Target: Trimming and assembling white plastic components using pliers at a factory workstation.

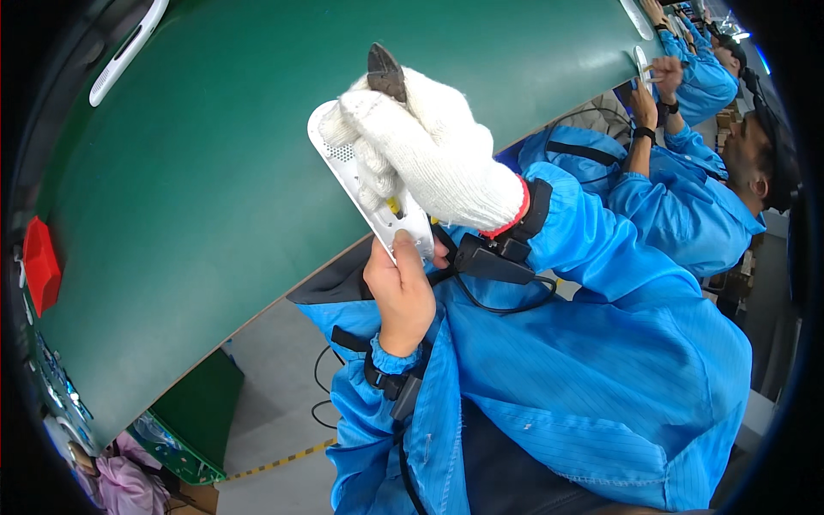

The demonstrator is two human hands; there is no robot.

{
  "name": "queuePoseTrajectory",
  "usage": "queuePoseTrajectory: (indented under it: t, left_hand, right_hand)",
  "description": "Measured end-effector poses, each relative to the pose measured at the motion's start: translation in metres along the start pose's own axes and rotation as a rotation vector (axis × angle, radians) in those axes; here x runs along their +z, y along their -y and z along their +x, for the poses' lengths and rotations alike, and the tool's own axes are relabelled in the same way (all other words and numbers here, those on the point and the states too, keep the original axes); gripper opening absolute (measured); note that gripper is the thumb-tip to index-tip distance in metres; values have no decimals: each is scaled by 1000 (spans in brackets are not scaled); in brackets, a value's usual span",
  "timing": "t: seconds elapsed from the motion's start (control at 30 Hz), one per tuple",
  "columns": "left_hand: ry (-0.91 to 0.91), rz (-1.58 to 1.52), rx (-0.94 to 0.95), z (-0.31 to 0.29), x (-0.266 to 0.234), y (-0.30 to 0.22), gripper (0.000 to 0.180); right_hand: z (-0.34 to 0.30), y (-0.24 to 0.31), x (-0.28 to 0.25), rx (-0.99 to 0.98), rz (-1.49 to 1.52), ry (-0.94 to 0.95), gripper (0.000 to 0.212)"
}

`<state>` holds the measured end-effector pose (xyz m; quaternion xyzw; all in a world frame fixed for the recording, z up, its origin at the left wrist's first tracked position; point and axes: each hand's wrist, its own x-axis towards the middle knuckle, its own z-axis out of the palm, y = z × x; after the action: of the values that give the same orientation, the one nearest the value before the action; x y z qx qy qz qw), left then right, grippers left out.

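Observation:
My left hand (400, 296) is bare and pinches the near end of a long white plastic housing (348, 172), thumb on top. The housing has rounded ends, a patch of small holes at its far end and small features along its inner side. My right hand (429, 142), in a white knitted glove with a red cuff edge, is closed around a pair of cutting pliers (386, 74). Their dark pointed jaws stick out beyond the fist, and a bit of yellow shows below the fingers, perhaps a handle. The gloved hand covers the middle of the housing.
The green tabletop (232, 154) runs diagonally under my hands. Another white housing (129, 53) lies at the far left, and a red bin (40, 266) stands at the left edge. Co-workers in blue sit along the right, one holding a white part (642, 69). A person in pink (129, 481) is at lower left.

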<state>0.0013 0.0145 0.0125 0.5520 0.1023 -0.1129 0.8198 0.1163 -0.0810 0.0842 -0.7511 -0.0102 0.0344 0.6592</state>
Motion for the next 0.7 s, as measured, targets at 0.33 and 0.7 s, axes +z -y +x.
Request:
queuePoseTrajectory:
  t: [0.33, 0.7]
  left_hand:
    - [39, 16, 36, 1, -4, 2, 29]
    - [23, -8, 13, 0, -6, 1, 30]
  right_hand:
    - [2, 8, 1, 56, 28, 15, 33]
    - [-1, 8, -5, 116, 146, 103, 34]
